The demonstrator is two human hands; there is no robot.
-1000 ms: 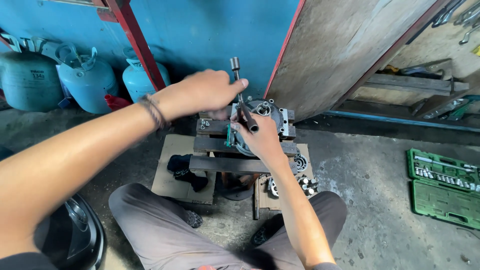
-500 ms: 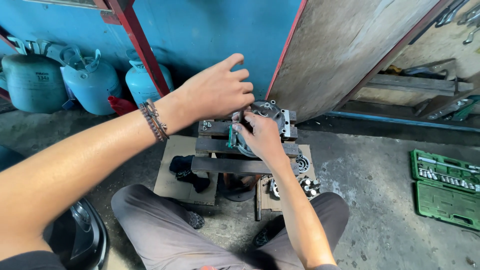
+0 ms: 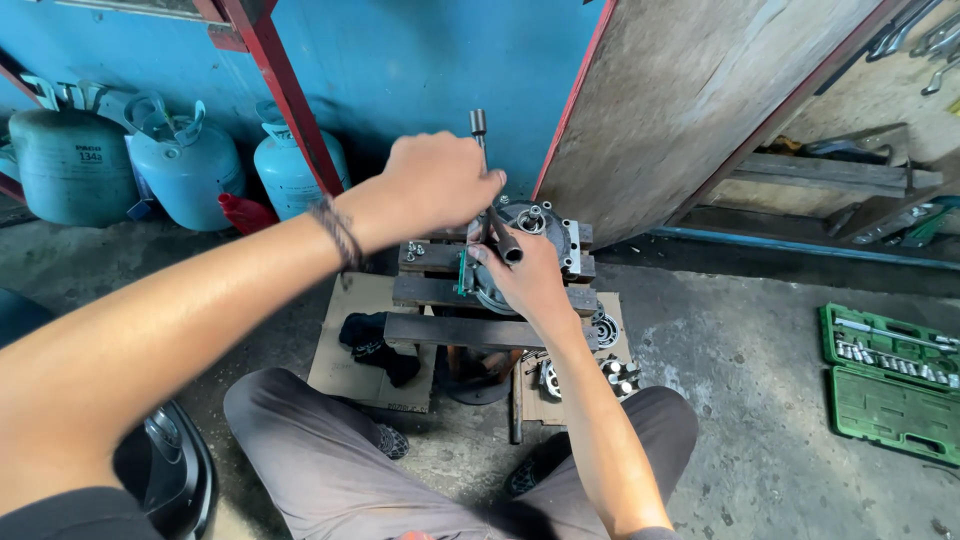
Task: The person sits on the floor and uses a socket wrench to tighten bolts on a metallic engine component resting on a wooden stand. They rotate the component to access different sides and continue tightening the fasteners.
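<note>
Two knees in grey trousers (image 3: 330, 460) are nearest to the camera, on a rough concrete floor (image 3: 740, 400). Between them a sheet of cardboard (image 3: 345, 350) lies on the floor, with a dark cloth (image 3: 375, 340) on it, and a few round metal parts (image 3: 610, 375) lie beside the right forearm. Above these stands a small wooden stand (image 3: 440, 290), and a round grey metal housing (image 3: 535, 225) sits on top of it. The right hand (image 3: 525, 280) rests on the housing with its fingers curled around a dark bar of the wrench (image 3: 500, 235). The left hand (image 3: 440, 185), with a bracelet (image 3: 338, 235) at the wrist, is closed as a fist on the upper bar of the same wrench, and one socket end sticks up over the knuckles. To the right, well apart, an open green socket case (image 3: 890, 385) lies on the floor. Farther back, three pale blue gas cylinders (image 3: 185, 165) stand against a blue wall (image 3: 420, 60), behind a red post (image 3: 280, 90), and a big board (image 3: 700, 90) leans at the right.
</note>
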